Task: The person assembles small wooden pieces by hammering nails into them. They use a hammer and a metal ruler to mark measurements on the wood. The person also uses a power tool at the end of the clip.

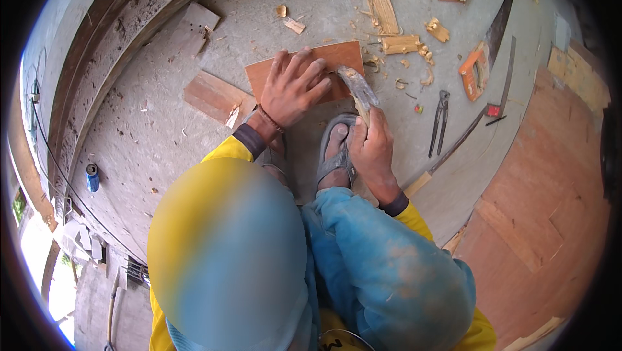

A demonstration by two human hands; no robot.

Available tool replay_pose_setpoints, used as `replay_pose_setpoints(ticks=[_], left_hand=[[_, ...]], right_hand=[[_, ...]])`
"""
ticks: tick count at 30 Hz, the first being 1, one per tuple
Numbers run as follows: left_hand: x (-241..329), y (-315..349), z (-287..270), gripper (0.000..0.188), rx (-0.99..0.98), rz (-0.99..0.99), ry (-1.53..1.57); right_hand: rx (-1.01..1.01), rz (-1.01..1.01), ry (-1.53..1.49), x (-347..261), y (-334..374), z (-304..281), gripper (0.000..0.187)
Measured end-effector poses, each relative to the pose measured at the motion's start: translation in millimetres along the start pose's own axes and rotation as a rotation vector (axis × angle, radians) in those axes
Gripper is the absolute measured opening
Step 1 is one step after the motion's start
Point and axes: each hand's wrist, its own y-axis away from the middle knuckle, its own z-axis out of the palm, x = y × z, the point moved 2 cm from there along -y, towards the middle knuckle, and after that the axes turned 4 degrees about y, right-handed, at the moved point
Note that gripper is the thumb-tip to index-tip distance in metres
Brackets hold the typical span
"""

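Note:
My left hand (pixel 291 89) lies over a reddish-brown piece of plywood (pixel 259 76), its fingers spread and bent across the surface. Whatever is under the palm is hidden. In my right hand (pixel 372 151) is a hammer (pixel 358 87), gripped by its pale wooden handle close below the grey metal head. The head reaches over the right part of the plywood, with one end near my left fingertips. I cannot tell whether it touches the board. Just below the plywood are my sandalled feet (pixel 334 147), between my two arms.
To the right lie pincers (pixel 440 122), an orange-handled handsaw (pixel 478 69) and a long thin bar (pixel 457 138). Wood shavings (pixel 426 53) and offcuts (pixel 382 9) litter the far floor. Another board (pixel 217 96) sits left, a blue can (pixel 92 177) farther left, and large plywood (pixel 538 202) at right.

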Motion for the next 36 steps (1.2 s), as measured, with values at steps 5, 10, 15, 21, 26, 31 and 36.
replay_pose_setpoints(ticks=[5,10,15,21,26,31,36], left_hand=[[1.7,0.7,2.4,0.03,-0.015,-0.017,0.014],[2.6,0.2,-0.5,0.033,-0.037,-0.023,-0.005],[1.4,4.2,1.8,0.036,-0.009,-0.005,-0.01],[2.7,2.5,-0.7,0.037,-0.012,-0.014,-0.046],[5.0,0.8,0.1,0.037,-0.01,-0.056,-0.05],[7.6,1.2,2.7,0.036,0.0,-0.07,-0.04],[11.1,1.5,5.7,0.034,0.033,-0.097,-0.019]], right_hand=[[0.053,-0.039,0.026,3.5,-1.9,-4.6,0.03],[-0.034,-0.016,0.02,-4.3,-6.2,-6.9,0.033],[-0.036,-0.003,0.039,0.2,-4.0,-4.4,0.034],[-0.025,-0.003,0.008,1.3,-4.1,-2.0,0.035],[-0.031,0.005,-0.002,2.2,1.5,-3.0,0.033],[-0.022,0.009,0.039,-4.3,2.7,-3.7,0.033],[-0.042,0.064,0.043,-3.8,11.9,-7.1,0.034]])
